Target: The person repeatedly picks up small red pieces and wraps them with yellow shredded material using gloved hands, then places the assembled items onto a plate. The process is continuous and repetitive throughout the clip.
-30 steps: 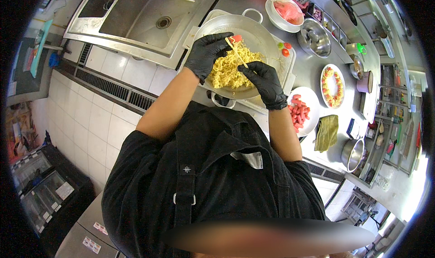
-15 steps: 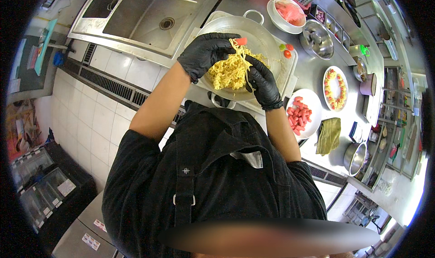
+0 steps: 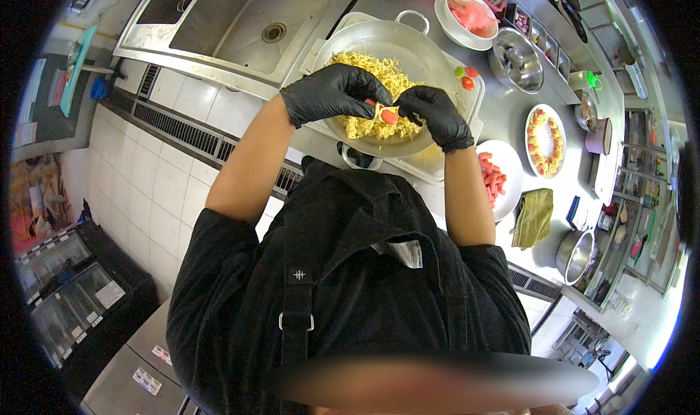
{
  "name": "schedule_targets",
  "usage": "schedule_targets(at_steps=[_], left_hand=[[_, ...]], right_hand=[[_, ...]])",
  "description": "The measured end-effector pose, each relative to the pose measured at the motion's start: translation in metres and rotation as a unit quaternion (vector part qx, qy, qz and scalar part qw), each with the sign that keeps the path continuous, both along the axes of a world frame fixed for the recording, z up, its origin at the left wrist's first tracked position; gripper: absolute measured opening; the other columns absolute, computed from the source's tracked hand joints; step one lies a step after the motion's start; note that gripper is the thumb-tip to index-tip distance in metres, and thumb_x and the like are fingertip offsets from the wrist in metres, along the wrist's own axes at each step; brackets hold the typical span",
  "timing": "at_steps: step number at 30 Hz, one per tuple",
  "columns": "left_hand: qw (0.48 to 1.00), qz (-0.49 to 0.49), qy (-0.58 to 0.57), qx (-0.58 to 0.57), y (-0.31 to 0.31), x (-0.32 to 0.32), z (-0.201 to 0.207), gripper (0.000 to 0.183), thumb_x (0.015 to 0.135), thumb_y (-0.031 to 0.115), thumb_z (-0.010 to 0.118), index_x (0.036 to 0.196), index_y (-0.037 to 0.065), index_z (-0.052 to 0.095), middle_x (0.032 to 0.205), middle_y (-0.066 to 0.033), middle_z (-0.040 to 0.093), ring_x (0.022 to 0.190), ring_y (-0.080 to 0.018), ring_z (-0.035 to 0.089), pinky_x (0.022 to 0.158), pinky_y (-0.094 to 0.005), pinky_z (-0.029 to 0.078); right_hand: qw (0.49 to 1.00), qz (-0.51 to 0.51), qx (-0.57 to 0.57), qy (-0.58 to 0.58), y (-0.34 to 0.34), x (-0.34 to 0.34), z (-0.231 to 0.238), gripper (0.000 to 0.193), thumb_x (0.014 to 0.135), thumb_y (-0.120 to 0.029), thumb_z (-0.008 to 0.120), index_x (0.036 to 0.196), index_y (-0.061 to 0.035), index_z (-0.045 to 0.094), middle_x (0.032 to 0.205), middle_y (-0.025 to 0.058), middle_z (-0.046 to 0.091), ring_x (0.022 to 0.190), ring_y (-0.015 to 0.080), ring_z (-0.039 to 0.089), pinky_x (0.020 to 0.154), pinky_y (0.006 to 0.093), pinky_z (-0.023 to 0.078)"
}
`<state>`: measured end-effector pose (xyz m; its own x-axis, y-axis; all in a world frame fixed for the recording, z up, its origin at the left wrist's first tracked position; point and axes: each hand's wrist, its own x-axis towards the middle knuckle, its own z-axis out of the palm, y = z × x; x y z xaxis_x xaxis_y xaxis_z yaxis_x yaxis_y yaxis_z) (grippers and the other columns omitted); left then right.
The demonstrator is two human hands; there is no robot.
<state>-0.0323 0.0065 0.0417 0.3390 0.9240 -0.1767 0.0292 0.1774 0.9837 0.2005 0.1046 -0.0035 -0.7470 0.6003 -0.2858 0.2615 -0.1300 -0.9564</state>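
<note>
Both my hands wear black gloves and work over a wide metal pan [image 3: 426,54] of yellow noodles [image 3: 373,66]. My left hand [image 3: 332,94] pinches a red sausage piece [image 3: 389,116] with noodles wound around its middle. Close by on the right, my right hand [image 3: 437,114] has its fingertips pinched together at the wrapped noodles, seemingly on a strand that the fingers mostly hide. A white plate [image 3: 512,160] of cut red sausage pieces [image 3: 493,179] lies right of my right forearm, which covers part of it.
Beyond it, a white oval plate [image 3: 545,139] carries a ring of noodle-wrapped sausage pieces. Small tomatoes [image 3: 468,84] lie on the tray under the pan. Metal bowls [image 3: 516,60], stacked white bowls [image 3: 467,36] and a green cloth [image 3: 534,218] stand around. A sink [image 3: 248,43] is at left.
My hands have come down toward me, and the sausage piece has moved nearer, now with noodles wound around it. My right hand has shifted slightly right and up from the noodles.
</note>
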Motion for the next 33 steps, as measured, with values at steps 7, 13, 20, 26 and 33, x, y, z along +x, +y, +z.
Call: schedule_targets(at_steps=[7,13,20,26,33], left_hand=[[0.991,0.1,0.091,-0.012,0.004,0.014,-0.038,0.025,0.076,0.006,0.072,0.101,0.003,0.069,0.094,-0.0075,0.071,0.085,-0.0144,0.065,0.081,-0.0281,0.052],[0.961,0.235,0.143,-0.007,0.008,0.023,-0.055,0.022,0.079,0.014,0.07,0.099,0.004,0.071,0.09,-0.0069,0.071,0.077,-0.0131,0.066,0.073,-0.0265,0.052],[0.935,0.289,-0.194,-0.069,0.008,0.027,-0.051,0.03,0.082,0.013,0.065,0.109,-0.001,0.065,0.089,-0.0064,0.067,0.078,-0.0137,0.063,0.068,-0.0232,0.051],[0.96,0.147,-0.223,-0.086,0.005,0.024,-0.038,0.026,0.081,0.009,0.065,0.106,0.0,0.066,0.094,-0.007,0.067,0.086,-0.0168,0.064,0.077,-0.0264,0.053],[0.999,-0.033,-0.04,-0.009,0.007,0.014,-0.033,0.027,0.075,-0.001,0.07,0.101,0.002,0.068,0.098,-0.0057,0.069,0.09,-0.0129,0.063,0.087,-0.0274,0.049]], right_hand=[[0.977,-0.021,0.198,-0.08,0.003,-0.02,0.031,0.027,0.08,-0.027,0.066,0.082,-0.0006,0.07,0.069,0.0119,0.067,0.063,0.0198,0.063,0.061,0.0322,0.049],[0.957,-0.063,0.28,-0.033,-0.039,-0.028,0.026,0.023,0.084,-0.024,0.064,0.089,-0.002,0.069,0.078,0.0172,0.067,0.069,0.0292,0.066,0.067,0.0365,0.051],[0.981,-0.149,0.122,0.035,-0.067,-0.023,-0.013,0.02,0.087,-0.016,0.064,0.097,0.0009,0.067,0.085,0.0122,0.069,0.075,0.02,0.066,0.069,0.0333,0.051],[0.992,-0.061,0.103,0.034,-0.045,-0.004,-0.025,0.02,0.085,-0.016,0.066,0.096,0.001,0.066,0.084,0.0135,0.068,0.077,0.0215,0.065,0.073,0.0323,0.05],[0.966,0.064,0.246,-0.039,-0.008,0.008,0.002,0.019,0.083,-0.018,0.066,0.089,0.0005,0.066,0.078,0.0152,0.066,0.07,0.0227,0.062,0.069,0.0349,0.05]])
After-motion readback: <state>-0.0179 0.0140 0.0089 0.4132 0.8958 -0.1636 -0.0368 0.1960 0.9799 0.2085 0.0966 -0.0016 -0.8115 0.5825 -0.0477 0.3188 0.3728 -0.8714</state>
